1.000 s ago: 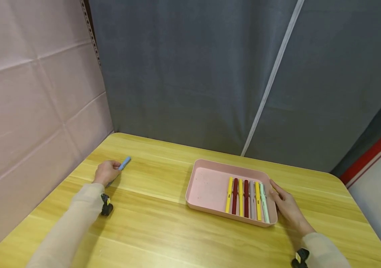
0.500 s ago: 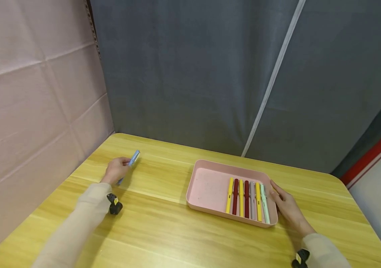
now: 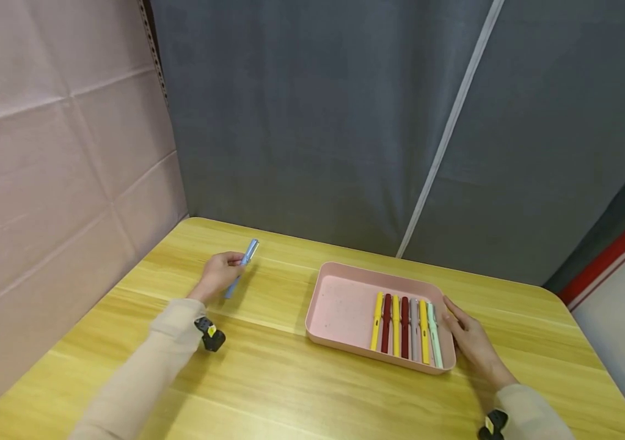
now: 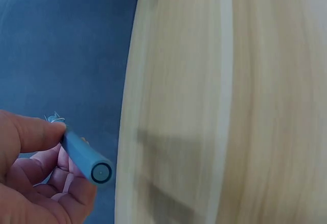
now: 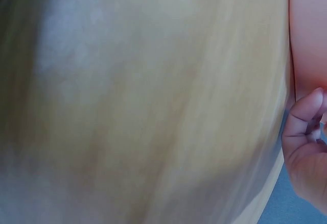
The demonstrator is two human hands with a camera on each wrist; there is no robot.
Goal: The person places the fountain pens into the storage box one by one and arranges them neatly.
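My left hand point(image 3: 221, 273) pinches a light-blue capped pen point(image 3: 250, 249) above the table's left half. The pen's silver clip shows in the head view, and its round end faces the camera in the left wrist view. In that view the thumb lies on the barrel with curled fingers beneath. My right hand point(image 3: 474, 342) holds the right side of a shallow pink tray point(image 3: 339, 346), its fingers at the wall. Inside the tray's right half several pens lie side by side: yellow, dark red, a grey pen point(image 3: 414, 330) and a mint-green pen point(image 3: 434, 335).
The wooden table point(image 3: 268, 379) ends at a dark grey curtain point(image 3: 301, 122) behind. A pale pink cloth wall point(image 3: 59, 183) borders its left side. The tray's left half shows bare floor.
My left hand has lifted the blue pen and carried it to the right, and the pen now points more upright in the head view. My right hand and the tray have stayed put.
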